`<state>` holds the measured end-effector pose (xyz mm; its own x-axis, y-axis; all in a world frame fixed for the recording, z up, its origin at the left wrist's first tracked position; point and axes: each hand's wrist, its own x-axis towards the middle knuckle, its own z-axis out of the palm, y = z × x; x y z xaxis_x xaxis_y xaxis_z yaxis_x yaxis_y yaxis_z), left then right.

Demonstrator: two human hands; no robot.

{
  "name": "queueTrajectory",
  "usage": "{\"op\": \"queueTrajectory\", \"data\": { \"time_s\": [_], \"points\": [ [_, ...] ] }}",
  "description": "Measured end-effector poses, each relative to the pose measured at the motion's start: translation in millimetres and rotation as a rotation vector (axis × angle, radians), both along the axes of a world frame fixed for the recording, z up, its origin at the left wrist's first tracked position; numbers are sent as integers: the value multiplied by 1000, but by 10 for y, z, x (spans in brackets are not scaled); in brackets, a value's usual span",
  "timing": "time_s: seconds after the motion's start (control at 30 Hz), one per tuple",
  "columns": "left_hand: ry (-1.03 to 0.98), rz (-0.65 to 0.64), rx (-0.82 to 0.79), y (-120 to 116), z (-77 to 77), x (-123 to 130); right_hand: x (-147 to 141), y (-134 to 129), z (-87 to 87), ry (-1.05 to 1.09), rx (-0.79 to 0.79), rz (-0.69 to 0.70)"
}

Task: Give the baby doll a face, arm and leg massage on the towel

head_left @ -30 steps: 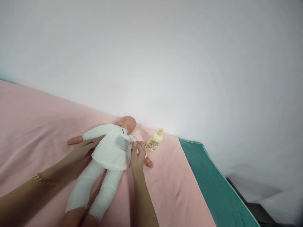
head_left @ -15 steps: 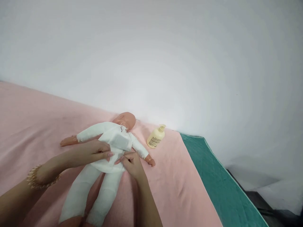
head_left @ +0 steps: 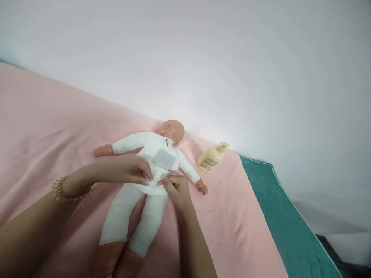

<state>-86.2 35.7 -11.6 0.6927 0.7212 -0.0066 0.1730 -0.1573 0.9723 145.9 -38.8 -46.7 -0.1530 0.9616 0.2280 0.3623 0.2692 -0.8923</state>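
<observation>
A baby doll (head_left: pixel 153 189) with a white cloth body lies stretched out, its bare plastic head (head_left: pixel 175 131) toward the wall. No face shows on it. A pale grey rectangular panel (head_left: pixel 164 159) sits on the upper torso, and a dark thread shows at the neck. Just below the panel, my left hand (head_left: pixel 136 170) comes in from the left with curled fingers, pinching at the white cloth. Opposite it, my right hand (head_left: pixel 176 187) pinches the cloth between thumb and fingers. A small gap separates the two hands.
A pale yellow pump bottle (head_left: pixel 211 157) stands tilted in view, right of the doll. Beneath everything spreads a pink sheet (head_left: pixel 232 212), with a green cover (head_left: pixel 278 200) along the right edge. A white wall (head_left: pixel 185 58) rises behind.
The view has shifted, so doll, bottle and hands appear farther right and higher. Both hands keep their places at the doll's lower torso, with little change in their grip.
</observation>
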Motion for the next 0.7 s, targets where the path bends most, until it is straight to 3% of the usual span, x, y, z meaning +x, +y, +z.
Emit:
{"op": "queueTrajectory", "data": {
  "time_s": [0.1,0.17,0.43,0.57,0.7],
  "points": [
    [96,-69,130,3,29,48,13,45,-70,47,97,-91],
    [47,-24,121,11,9,85,18,60,-79,56,107,-117],
    [84,7,146,94,-259,94,-15,16,28,7,-86,-39],
    [143,22,249,111,-231,106,-20,20,4,44,-55,-82],
    [92,144,350,103,-162,128,-10,25,-1,119,15,-188]
  ]
}}
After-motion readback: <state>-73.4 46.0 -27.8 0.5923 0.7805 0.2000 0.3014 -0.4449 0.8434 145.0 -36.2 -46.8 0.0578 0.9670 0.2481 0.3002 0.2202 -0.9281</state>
